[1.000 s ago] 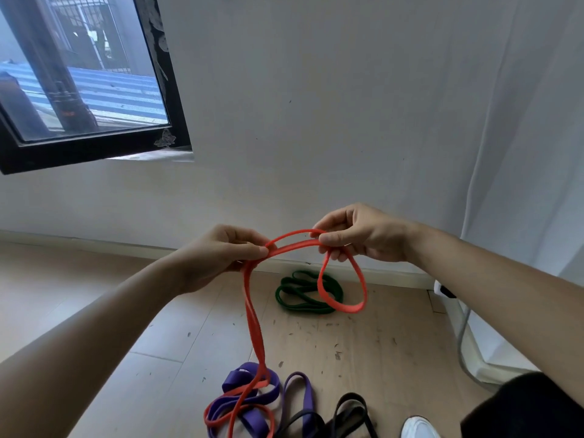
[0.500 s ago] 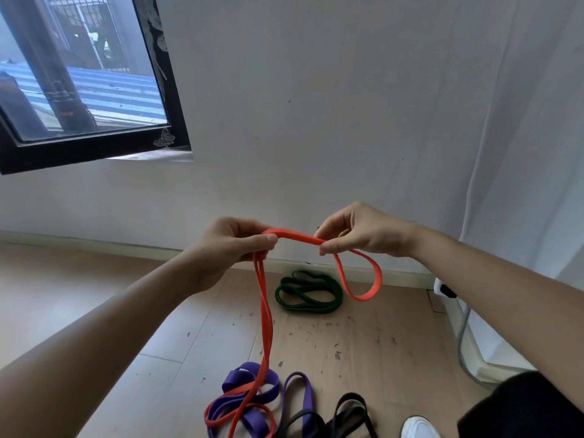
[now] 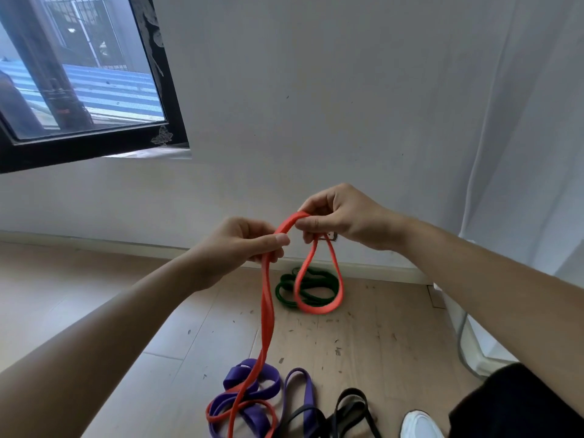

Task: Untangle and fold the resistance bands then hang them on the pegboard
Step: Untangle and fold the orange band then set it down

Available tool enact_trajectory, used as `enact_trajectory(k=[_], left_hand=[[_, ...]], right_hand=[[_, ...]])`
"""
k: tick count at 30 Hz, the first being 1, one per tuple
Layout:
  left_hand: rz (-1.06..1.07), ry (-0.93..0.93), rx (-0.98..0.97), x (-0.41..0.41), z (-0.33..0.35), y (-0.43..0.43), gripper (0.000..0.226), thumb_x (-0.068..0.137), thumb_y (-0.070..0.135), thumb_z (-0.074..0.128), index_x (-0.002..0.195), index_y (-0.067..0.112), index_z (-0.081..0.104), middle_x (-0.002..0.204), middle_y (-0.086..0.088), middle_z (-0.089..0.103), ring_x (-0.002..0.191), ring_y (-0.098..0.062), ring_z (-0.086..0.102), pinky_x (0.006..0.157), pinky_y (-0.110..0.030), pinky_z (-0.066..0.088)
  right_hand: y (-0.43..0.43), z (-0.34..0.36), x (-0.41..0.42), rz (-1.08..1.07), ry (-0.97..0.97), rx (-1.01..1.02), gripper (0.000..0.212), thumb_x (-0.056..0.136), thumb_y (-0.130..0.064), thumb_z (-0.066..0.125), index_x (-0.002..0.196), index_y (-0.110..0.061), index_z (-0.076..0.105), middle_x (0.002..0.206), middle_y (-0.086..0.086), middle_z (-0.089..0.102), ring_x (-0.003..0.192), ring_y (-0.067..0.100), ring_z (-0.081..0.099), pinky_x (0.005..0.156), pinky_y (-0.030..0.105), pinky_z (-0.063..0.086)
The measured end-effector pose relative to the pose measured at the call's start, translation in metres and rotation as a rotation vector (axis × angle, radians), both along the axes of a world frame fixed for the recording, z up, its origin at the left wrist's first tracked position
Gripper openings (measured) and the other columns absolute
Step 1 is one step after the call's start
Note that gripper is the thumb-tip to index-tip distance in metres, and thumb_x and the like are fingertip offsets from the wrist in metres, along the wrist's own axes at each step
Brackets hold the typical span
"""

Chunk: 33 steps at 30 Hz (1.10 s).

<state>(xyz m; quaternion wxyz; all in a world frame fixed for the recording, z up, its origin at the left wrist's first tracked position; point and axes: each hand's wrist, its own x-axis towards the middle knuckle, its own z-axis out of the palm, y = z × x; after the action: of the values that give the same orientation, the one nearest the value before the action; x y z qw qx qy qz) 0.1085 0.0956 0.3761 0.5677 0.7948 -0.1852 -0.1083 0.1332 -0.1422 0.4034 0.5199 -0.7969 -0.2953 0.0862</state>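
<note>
a resistance band (image 3: pixel 267 311) runs between the left hand (image 3: pixel 240 245) and the right hand (image 3: pixel 344 216), held side by side before the wall. one loop hangs under the right hand, in front of a coiled band (image 3: pixel 282 289) on the floor (image 3: pixel 363 336) by the baseboard. the long end drops into a tangle of bands (image 3: pixel 268 379) nearer the person, with a shoe (image 3: pixel 418 423) to its right. a window (image 3: pixel 79 90) sits high on the left, a curtain (image 3: pixel 521 153) on the right.

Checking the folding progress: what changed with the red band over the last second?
The left hand and right hand drew closer together, so the red band between them shortened to a small arch and its loop under the right hand hangs narrower. Both kept pinching it. The green band, purple band and black band stayed on the floor.
</note>
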Motion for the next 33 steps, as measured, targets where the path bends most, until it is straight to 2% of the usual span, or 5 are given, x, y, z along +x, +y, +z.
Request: enact_trajectory(k=[4,8,16,22,33], left_hand=[[-0.110,0.083,-0.008,-0.001,-0.006,0.008,0.044,0.082,0.049,0.073,0.102,0.010,0.074,0.094,-0.010,0.074,0.093,-0.028,0.071,0.089,-0.036,0.058],[-0.127,0.039,0.023,-0.003,-0.010,0.000,0.027,0.093,0.022,0.060,0.110,0.003,0.067,0.100,-0.015,0.074,0.100,-0.033,0.071,0.092,-0.043,0.058],[-0.071,0.159,-0.251,-0.003,0.007,-0.022,0.041,0.094,0.036,0.051,0.121,0.010,0.069,0.084,-0.006,0.063,0.076,-0.018,0.061,0.076,-0.031,0.054],[0.063,-0.043,-0.193,0.000,0.006,-0.039,0.029,0.088,0.017,0.070,0.117,0.017,0.069,0.080,-0.002,0.061,0.065,-0.013,0.054,0.060,-0.022,0.048],[0.184,-0.086,-0.103,0.009,0.019,-0.035,0.014,0.097,0.015,0.062,0.102,0.007,0.071,0.088,-0.010,0.076,0.083,-0.025,0.074,0.077,-0.031,0.061]], right_hand=[[-0.012,0.006,0.002,-0.031,0.044,0.165,0.020,0.094,-0.008,0.065,0.107,0.006,0.070,0.081,0.008,0.071,0.077,0.018,0.070,0.073,0.025,0.056],[-0.017,0.015,0.004,-0.087,0.045,0.349,0.022,0.089,-0.014,0.067,0.103,0.003,0.069,0.080,0.008,0.067,0.075,0.019,0.066,0.074,0.029,0.058],[-0.034,0.026,0.016,-0.232,0.113,0.667,0.011,0.089,-0.019,0.066,0.094,-0.010,0.070,0.067,0.000,0.058,0.060,0.014,0.049,0.062,0.028,0.045],[-0.039,0.021,0.027,-0.311,0.221,0.812,0.008,0.089,-0.017,0.067,0.083,-0.012,0.069,0.067,0.001,0.058,0.054,0.012,0.048,0.059,0.028,0.039],[-0.064,0.026,0.032,-0.408,0.215,0.881,0.009,0.093,-0.017,0.065,0.087,-0.011,0.066,0.066,-0.001,0.056,0.055,0.011,0.049,0.056,0.024,0.042]])
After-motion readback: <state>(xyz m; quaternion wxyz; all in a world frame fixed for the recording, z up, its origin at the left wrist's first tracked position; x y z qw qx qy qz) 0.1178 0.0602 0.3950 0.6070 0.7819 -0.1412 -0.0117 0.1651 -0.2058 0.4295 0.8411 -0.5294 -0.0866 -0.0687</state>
